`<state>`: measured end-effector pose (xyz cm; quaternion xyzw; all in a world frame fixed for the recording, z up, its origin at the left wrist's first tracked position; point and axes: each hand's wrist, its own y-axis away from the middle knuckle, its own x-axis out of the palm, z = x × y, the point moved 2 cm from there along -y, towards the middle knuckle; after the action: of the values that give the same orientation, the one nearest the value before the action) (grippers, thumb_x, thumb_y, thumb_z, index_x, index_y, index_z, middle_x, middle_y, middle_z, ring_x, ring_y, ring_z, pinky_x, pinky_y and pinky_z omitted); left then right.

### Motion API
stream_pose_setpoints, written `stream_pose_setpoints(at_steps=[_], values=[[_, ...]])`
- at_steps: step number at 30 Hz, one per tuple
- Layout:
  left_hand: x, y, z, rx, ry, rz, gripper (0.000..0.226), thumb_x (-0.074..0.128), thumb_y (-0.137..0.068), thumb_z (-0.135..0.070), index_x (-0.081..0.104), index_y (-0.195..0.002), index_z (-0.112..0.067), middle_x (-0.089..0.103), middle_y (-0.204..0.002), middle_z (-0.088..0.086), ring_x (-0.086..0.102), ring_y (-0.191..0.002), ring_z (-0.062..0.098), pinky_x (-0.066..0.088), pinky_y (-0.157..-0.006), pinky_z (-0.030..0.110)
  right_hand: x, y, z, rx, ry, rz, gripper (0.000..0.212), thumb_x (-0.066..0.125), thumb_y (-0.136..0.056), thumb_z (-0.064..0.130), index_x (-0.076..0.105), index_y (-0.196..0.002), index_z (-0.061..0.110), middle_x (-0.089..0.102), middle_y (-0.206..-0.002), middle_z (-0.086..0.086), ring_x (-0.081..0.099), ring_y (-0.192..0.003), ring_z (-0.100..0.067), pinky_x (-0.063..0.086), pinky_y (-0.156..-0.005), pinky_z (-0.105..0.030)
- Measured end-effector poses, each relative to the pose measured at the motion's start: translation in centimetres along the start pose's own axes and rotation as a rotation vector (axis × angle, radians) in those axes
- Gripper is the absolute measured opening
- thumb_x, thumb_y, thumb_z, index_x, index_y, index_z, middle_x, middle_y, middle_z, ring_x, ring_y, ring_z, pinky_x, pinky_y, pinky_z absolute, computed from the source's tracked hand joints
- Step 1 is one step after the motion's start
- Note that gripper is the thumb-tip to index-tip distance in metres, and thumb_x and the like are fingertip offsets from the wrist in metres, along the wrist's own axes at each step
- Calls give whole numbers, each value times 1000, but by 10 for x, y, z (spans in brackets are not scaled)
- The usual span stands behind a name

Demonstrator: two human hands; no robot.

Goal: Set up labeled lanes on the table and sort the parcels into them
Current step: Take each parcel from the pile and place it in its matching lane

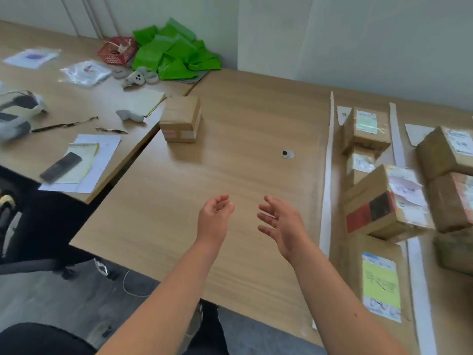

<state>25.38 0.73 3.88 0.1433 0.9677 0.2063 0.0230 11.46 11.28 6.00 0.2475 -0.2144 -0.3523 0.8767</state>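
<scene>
Both bare forearms are reaching forward over the table [256, 119], side by side.

Left hand [216, 216]: hovering with the palm turned inward, fingers loosely curled, grasping nothing.

Right hand [281, 226]: hovering just beside the left, palm facing it, fingers spread and relaxed, also grasping nothing. The two hands are staying apart from each other. Cannot tell whether either is touching the tabletop.

One box [180, 121] is sitting upright near the table's far left edge, well ahead of the hands and well apart from the other parcels.

On the right, a white strip [328, 175] is marking the near side of a lane, with a second strip [396, 144] running alongside further right. Between them:
- a labelled parcel [367, 129] is standing at the far end
- a tilted parcel [384, 203] with a red and black side is sitting nearer
- a flat parcel [378, 283] with a yellow label is lying nearest

Beyond the second strip, more parcels [445, 152] are sitting stacked together. A white card [343, 115] with writing is lying at the head of the first lane; the writing is too small to read.

A left desk [76, 103] is carrying papers, pens and a phone [61, 167].
</scene>
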Motion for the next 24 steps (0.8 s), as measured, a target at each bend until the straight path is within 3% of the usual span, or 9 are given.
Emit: stream_pose_setpoints(at_steps=[10,17,20,24], values=[[-86,-158,-86,83,-126,16,27,70,-101,-16,69,-129,-16,71,-121,-2,65,-103,4,52,-94,30,163,-102,55,-4,39,-12,35,60,-106,38,63,-135,18,65,-134,-8,64,-124,-27,52,-106,-52],[-108,-242,-112,82,-242,80,46,72,-101,-26,59,-145,-24,57,-142,-6,52,-135,12,42,-111,33,227,-160,76,25,125,24,11,61,-105,43,62,-109,32,61,-138,-5,60,-128,-28,49,-112,-56],[-114,-275,-120,87,-293,58,55,74,-99,-29,54,-150,-24,54,-150,-4,47,-144,14,40,-117,37,249,-187,83,52,154,57,16,61,-106,45,60,-115,32,59,-139,-6,59,-130,-29,49,-112,-55],[-123,-317,-132,47,-299,0,54,74,-98,-29,55,-149,-27,52,-146,-9,44,-143,13,39,-109,34,282,-227,92,75,186,81,17,62,-104,47,60,-115,35,58,-139,-4,57,-127,-27,49,-111,-54]])
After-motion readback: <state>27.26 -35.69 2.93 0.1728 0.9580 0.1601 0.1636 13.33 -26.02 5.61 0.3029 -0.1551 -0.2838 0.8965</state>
